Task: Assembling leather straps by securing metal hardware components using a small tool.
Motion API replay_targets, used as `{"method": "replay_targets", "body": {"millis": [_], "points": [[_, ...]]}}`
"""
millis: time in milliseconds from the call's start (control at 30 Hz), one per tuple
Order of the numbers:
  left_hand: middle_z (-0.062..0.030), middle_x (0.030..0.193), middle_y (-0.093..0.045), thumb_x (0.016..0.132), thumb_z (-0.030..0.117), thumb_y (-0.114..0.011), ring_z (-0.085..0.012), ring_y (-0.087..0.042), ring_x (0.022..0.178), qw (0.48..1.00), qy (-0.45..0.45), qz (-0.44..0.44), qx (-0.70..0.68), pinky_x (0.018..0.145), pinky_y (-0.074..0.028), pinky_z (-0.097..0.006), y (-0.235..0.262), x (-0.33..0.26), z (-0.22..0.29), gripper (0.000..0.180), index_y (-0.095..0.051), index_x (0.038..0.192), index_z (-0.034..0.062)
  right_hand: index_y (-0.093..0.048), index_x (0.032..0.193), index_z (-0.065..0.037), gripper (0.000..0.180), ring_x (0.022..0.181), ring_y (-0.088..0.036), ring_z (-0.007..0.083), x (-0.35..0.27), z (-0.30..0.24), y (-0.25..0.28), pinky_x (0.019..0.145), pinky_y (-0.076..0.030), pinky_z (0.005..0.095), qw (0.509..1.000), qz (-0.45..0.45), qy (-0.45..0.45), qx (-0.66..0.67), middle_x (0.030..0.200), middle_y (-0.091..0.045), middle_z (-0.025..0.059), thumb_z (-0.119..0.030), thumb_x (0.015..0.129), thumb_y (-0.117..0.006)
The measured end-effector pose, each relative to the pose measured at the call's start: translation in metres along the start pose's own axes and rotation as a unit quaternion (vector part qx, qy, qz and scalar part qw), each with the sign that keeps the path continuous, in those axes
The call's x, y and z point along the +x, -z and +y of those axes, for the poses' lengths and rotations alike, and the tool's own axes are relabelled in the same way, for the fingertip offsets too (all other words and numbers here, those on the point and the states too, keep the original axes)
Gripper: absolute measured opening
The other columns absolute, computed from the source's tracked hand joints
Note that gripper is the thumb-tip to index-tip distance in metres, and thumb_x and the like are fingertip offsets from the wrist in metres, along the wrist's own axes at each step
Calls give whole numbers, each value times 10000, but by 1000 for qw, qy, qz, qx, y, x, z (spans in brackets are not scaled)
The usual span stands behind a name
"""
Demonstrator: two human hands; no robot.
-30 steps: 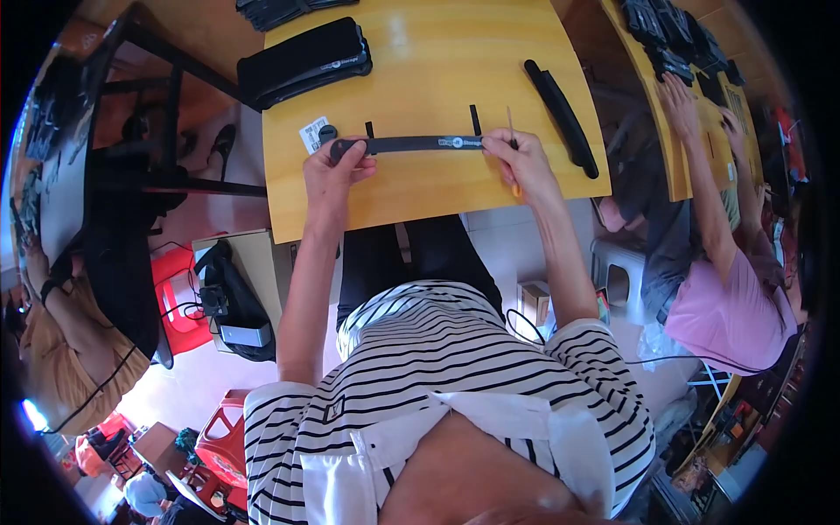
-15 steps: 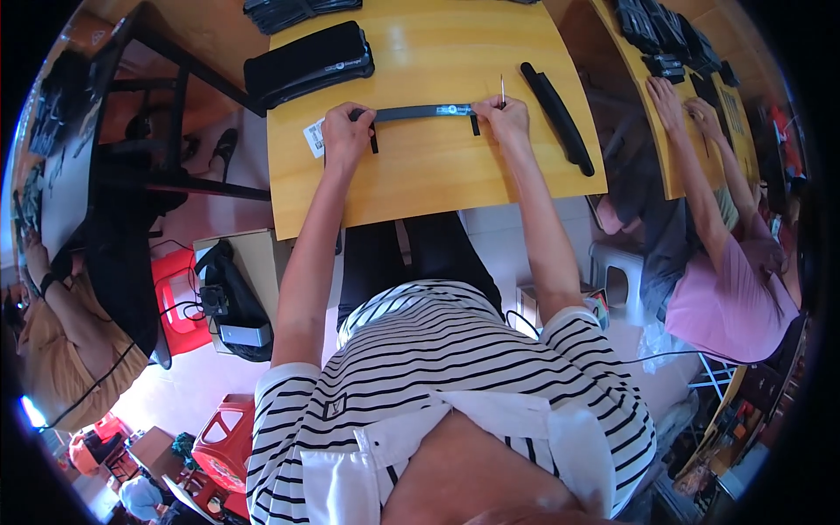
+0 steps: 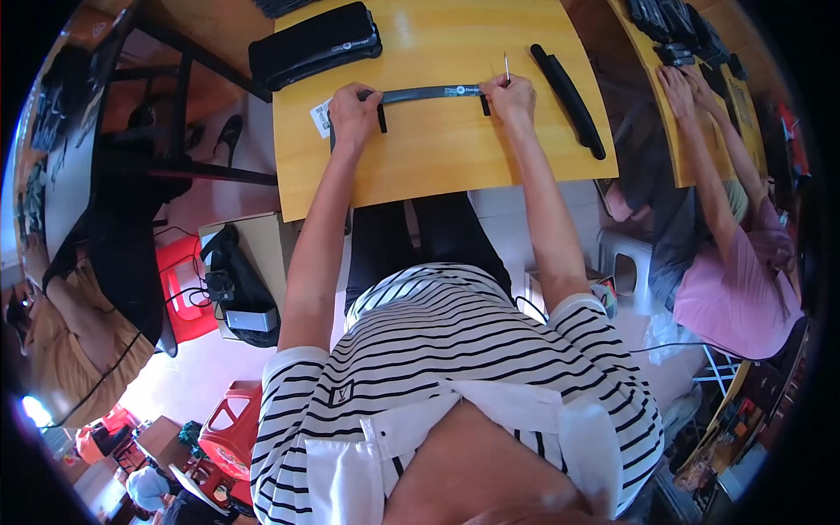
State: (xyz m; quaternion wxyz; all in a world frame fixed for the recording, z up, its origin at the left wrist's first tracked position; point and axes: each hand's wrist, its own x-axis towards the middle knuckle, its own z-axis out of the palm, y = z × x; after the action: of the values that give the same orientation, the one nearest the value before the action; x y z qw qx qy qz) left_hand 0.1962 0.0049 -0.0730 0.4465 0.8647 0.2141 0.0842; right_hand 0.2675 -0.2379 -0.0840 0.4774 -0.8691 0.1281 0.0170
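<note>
A long thin black strap (image 3: pixel 424 94) lies across a yellow wooden table (image 3: pixel 455 153). My left hand (image 3: pixel 353 114) presses down on its left end, next to a small white tag (image 3: pixel 320 115). My right hand (image 3: pixel 509 94) holds the strap's right end and pinches a thin pale stick (image 3: pixel 506 67) that points away from me. Two short black tabs hang from the strap toward me.
A long black padded bar (image 3: pixel 569 98) lies to the right of my right hand. A black flat case (image 3: pixel 313 44) sits at the table's far left. Another person (image 3: pixel 731 254) in pink works at a neighbouring table on the right. Red stools (image 3: pixel 188 289) stand on the floor at left.
Both hands and the strap have moved farther from me across the table. The strap now lies stretched straight between them.
</note>
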Motion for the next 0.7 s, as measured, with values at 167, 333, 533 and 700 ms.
{"method": "replay_targets", "body": {"millis": [167,333,533,700], "points": [[-89,631,-629,763,150,-644,-179,-605,576,995,-64,31,64,595,-468,-304,-2,-1,-5,161,-660,821,0,-643,658,-61,154,666,-629,242,-3,-8,3,666,-490,364,999,-11,-4,-37,654,-633,107,-192,642,-723],[-120,657,-637,757,140,-642,-226,-626,620,991,-89,48,83,620,-474,-323,-2,-3,-1,159,-650,818,-6,-643,675,-71,167,707,-629,258,-2,-8,1,685,-495,378,998,-6,-1,-65,699,-644,108,-222,653,-711],[-195,817,-639,717,114,-671,-352,-608,819,999,-16,15,49,766,-464,-391,2,-6,8,142,-637,787,-5,-643,698,-77,183,747,-626,277,-6,-11,2,699,-496,387,996,5,5,-91,733,-646,119,-248,665,-698],[-190,799,-628,705,104,-679,-349,-600,815,995,-36,43,80,748,-461,-404,0,-8,11,154,-606,791,0,-649,677,-56,173,632,-614,206,-9,-12,0,637,-474,332,994,43,24,-99,632,-629,76,-207,654,-728]]}}
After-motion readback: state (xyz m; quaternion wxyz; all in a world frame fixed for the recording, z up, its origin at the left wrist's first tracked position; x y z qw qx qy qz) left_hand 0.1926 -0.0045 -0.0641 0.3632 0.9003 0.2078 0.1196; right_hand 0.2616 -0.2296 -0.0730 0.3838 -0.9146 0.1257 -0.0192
